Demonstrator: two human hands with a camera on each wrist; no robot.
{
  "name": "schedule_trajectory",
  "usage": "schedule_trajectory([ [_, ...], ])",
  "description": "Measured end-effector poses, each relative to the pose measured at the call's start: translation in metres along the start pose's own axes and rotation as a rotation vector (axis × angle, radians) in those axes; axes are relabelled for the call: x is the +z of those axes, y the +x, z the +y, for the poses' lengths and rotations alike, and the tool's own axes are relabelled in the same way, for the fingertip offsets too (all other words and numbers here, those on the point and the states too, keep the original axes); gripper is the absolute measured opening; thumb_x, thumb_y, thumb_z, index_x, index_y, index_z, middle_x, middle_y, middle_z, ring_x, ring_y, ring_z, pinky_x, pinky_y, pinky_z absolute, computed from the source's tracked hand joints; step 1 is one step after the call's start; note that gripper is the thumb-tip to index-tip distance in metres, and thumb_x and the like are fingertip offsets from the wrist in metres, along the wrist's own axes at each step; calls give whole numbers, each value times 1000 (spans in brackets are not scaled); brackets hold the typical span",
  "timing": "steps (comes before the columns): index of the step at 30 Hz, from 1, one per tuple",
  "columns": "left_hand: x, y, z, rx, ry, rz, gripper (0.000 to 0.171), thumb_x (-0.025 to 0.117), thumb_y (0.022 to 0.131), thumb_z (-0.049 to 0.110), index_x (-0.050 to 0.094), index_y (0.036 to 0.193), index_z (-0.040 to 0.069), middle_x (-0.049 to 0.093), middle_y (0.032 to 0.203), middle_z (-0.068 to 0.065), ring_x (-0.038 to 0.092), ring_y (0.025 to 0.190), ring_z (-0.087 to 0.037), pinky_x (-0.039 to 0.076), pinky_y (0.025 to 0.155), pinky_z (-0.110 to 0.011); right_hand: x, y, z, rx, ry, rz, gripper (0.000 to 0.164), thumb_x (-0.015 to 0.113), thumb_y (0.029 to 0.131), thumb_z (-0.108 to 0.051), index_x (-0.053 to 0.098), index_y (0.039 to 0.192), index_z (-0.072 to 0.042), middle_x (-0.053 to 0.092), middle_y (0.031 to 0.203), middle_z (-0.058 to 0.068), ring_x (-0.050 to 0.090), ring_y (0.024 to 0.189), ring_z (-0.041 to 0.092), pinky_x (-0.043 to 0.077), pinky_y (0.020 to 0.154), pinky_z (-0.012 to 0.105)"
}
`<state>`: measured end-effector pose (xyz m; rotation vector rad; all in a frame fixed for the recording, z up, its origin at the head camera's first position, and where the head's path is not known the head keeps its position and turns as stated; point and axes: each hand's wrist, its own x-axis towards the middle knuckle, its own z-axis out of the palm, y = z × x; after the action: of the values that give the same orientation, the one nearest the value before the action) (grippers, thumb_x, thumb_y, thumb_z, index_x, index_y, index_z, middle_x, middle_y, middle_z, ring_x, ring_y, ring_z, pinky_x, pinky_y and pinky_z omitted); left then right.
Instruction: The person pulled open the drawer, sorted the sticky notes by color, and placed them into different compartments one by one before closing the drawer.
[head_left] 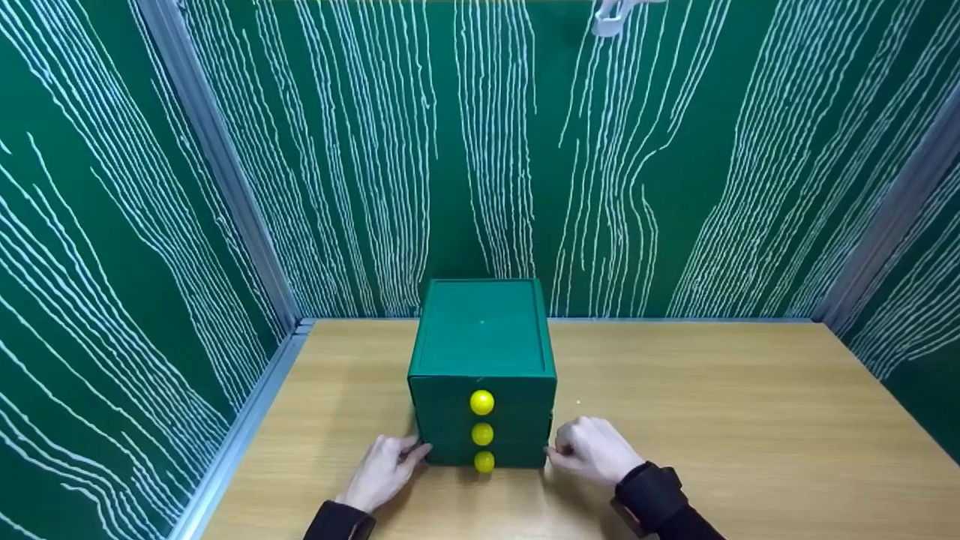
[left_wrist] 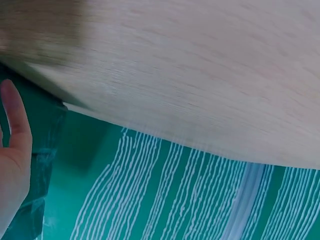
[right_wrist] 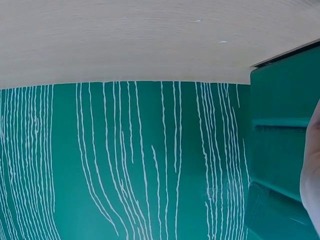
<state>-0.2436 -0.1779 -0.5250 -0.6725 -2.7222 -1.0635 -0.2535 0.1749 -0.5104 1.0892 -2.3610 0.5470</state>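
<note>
A green drawer box [head_left: 484,337] stands upright on the table, its front turned towards me. Three round yellow knobs [head_left: 482,403] run down the middle of that front. At its lower left front corner, my left hand [head_left: 382,471] holds the box with thumb and fingers. The thumb [left_wrist: 17,117] lies along the green side in the left wrist view. My right hand [head_left: 598,451] grips the lower right corner, fingers bent and thumb at the edge. Only a sliver of this hand shows in the right wrist view, beside the stacked drawers [right_wrist: 280,155].
The wooden table [head_left: 712,390] reaches back to green walls [head_left: 690,187] with wavy white lines. Grey metal profiles [head_left: 217,150] frame the corners. Above, a white fitting [head_left: 609,22] hangs by the back wall. Small white specks [right_wrist: 223,42] lie right of the box.
</note>
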Motion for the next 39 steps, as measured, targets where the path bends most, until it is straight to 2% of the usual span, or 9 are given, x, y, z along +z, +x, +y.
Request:
schedule_trajectory([
  [7,1,-2,4,27,20,22,45,58,93,30,41,56,11,27,53,15,26,44,6,19,42,-13,-1,-5,-2,-1,-2,-6,46,73,75,-17,36,48,-19,27,54,-22,17,50,-11,9,48,4],
  [12,0,-4,6,41,45,2,39,57,93,33,46,61,14,33,54,15,31,47,4,22,43,-13,-7,-14,0,-2,-17,-14,45,73,75,-20,36,49,-21,28,52,-21,18,49,-11,11,47,5],
  [18,-2,-11,3,23,82,4,22,56,94,34,62,81,17,60,64,9,48,56,0,37,49,-17,-14,-24,2,18,-34,-12,44,75,72,-23,38,49,-23,31,51,-22,23,49,-11,14,47,5],
  [22,-2,-17,4,-3,88,-4,33,55,94,38,67,104,8,74,90,-3,66,78,-9,52,64,-26,-16,-27,0,28,-40,-24,44,75,72,-24,37,48,-23,29,52,-24,22,50,-11,13,47,5],
  [24,-2,-19,5,-8,67,-23,36,55,94,37,64,112,8,73,94,-5,66,78,-10,52,64,-26,-17,-28,0,37,-46,-26,45,75,72,-25,36,48,-23,26,53,-25,20,50,-11,11,47,5],
  [28,-3,-20,7,-8,32,-56,29,54,94,35,61,113,14,72,92,-3,62,73,-4,49,61,-21,-21,-31,-1,62,-49,-27,47,74,73,-25,34,49,-22,22,55,-25,18,49,-11,9,47,6],
  [33,-4,-23,9,-6,50,-49,49,54,94,38,57,126,1,65,120,-14,64,106,-19,55,83,-37,-26,-35,-1,85,-50,-41,45,75,73,-26,36,50,-24,25,55,-26,22,50,-10,11,48,6],
  [36,-5,-24,9,-20,48,-60,58,53,94,40,51,131,-5,59,127,-20,61,113,-28,51,90,-44,-28,-38,0,103,-54,-53,44,74,74,-26,37,50,-24,26,55,-26,22,49,-10,11,47,5],
  [39,-6,-27,10,-13,51,-54,59,53,94,39,49,133,-5,55,131,-20,59,116,-28,50,93,-45,-31,-41,-1,123,-58,-68,44,74,74,-27,37,50,-24,25,55,-27,23,49,-9,12,47,6],
])
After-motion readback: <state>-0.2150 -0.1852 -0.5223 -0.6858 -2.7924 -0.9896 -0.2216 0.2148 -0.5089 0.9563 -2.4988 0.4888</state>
